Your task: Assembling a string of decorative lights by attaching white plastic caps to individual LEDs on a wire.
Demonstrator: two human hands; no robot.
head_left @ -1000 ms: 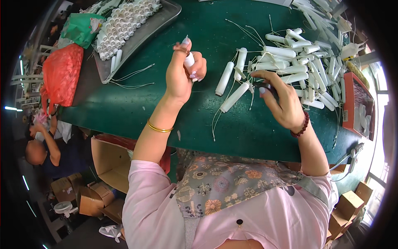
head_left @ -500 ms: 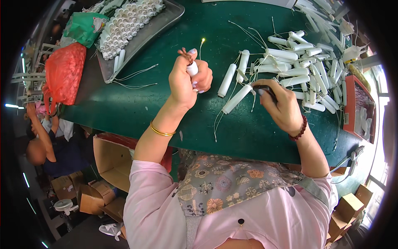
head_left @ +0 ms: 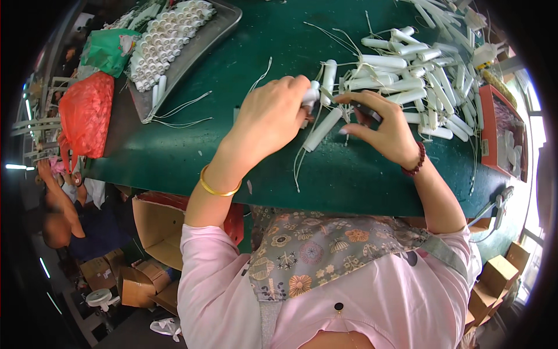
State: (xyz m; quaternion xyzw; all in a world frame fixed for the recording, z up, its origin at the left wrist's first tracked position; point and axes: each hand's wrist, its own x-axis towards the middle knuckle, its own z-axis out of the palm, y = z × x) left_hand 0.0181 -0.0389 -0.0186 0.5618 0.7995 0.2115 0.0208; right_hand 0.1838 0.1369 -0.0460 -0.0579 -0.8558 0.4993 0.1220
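A dark green table (head_left: 354, 186) with a slightly worn, speckled top spreads before the person, its edges bowed by the lens. The left hand (head_left: 270, 119), back upward, is closed around a short white plastic cylinder (head_left: 311, 94), most of it hidden by the fingers; a thin white wire (head_left: 263, 75) stands out beyond the knuckles. The right hand (head_left: 389, 125) has thumb and fingers narrowed on a slim dark-handled tool (head_left: 366, 110), whose tip is too blurred to make out. The two hands are near each other, and a loose white tube (head_left: 324, 129) lies slanted on the table between them.

Beyond the right hand, a tangled heap of white plastic tubes with thin pale wires (head_left: 407, 84) spreads toward an open red cardboard box (head_left: 489, 142) at the table's right side. At the far left, a shallow grey metal tray (head_left: 218, 29) bears white cylinders stacked with their round ends showing (head_left: 165, 46). Beside it sit a green plastic bag (head_left: 107, 51) and a full, translucent red plastic bag (head_left: 87, 116).

Below the table's near left edge stands an open brown cardboard carton (head_left: 157, 224). A co-worker in a dark top (head_left: 104, 230) is farther left. Brown cardboard boxes (head_left: 494, 276) are stacked at the lower right, near a bright window (head_left: 532, 230).
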